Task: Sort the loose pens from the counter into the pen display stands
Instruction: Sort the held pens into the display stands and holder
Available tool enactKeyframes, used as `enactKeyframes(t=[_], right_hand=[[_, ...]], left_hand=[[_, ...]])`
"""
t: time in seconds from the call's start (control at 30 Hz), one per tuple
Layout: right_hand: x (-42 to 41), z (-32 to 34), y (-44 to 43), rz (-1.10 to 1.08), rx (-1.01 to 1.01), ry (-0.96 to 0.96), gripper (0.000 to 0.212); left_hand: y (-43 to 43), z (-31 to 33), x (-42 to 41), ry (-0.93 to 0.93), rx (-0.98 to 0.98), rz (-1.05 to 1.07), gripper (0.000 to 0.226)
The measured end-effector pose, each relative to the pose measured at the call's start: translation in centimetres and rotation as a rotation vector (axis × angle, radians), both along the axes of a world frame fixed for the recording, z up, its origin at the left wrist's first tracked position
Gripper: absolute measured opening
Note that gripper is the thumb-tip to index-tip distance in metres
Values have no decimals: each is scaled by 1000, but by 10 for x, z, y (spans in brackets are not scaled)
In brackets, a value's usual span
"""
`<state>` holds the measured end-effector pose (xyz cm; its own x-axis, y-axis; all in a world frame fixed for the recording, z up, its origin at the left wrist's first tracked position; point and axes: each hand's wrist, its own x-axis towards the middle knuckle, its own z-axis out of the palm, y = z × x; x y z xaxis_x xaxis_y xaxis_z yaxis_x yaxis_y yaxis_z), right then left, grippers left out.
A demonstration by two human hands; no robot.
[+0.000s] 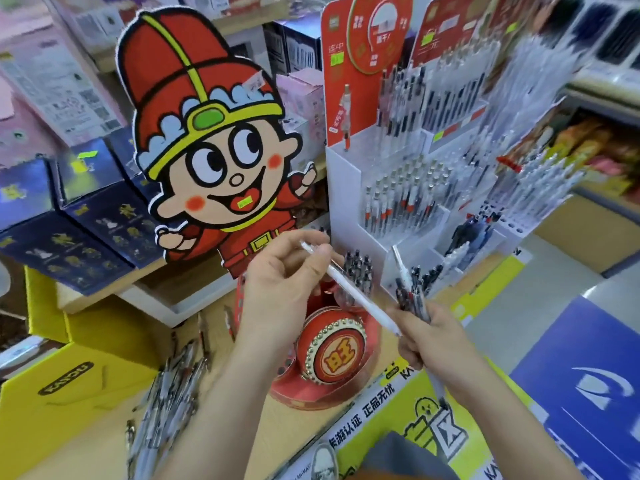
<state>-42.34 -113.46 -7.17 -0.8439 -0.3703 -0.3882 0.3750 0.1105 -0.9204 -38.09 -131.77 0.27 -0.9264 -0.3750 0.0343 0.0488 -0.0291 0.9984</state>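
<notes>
Seen: left hand (282,284) pinched one white pen (360,299); right hand (431,344) gripped a bundle (410,296). Judged best to match it to a like row in the stand (346,202), then slot it upright.

White pen (360,300) aslant, beside white stand (346,188)

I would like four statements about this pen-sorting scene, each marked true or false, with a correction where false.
1. The left hand pinches a white pen. True.
2. The right hand holds nothing. False: it grips a bundle of pens.
3. Loose pens lie on the counter at lower left. True.
4. The cartoon figure wears a blue hat. False: the hat is red and yellow.
</notes>
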Motion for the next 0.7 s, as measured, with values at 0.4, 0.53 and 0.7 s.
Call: enactKeyframes(t=[0.4,0.53,0.7], right_hand=[[-157,0,163,-97,-82,124,10],[-210,-6,224,-172,-20,113,15],[-257,-8,261,-200,-4,13,18]], left_hand=[[147,-7,-162,41,-212,38,22],[200,-16,-225,57,-406,132,23],[244,-35,-283,-29,-670,58,13]])
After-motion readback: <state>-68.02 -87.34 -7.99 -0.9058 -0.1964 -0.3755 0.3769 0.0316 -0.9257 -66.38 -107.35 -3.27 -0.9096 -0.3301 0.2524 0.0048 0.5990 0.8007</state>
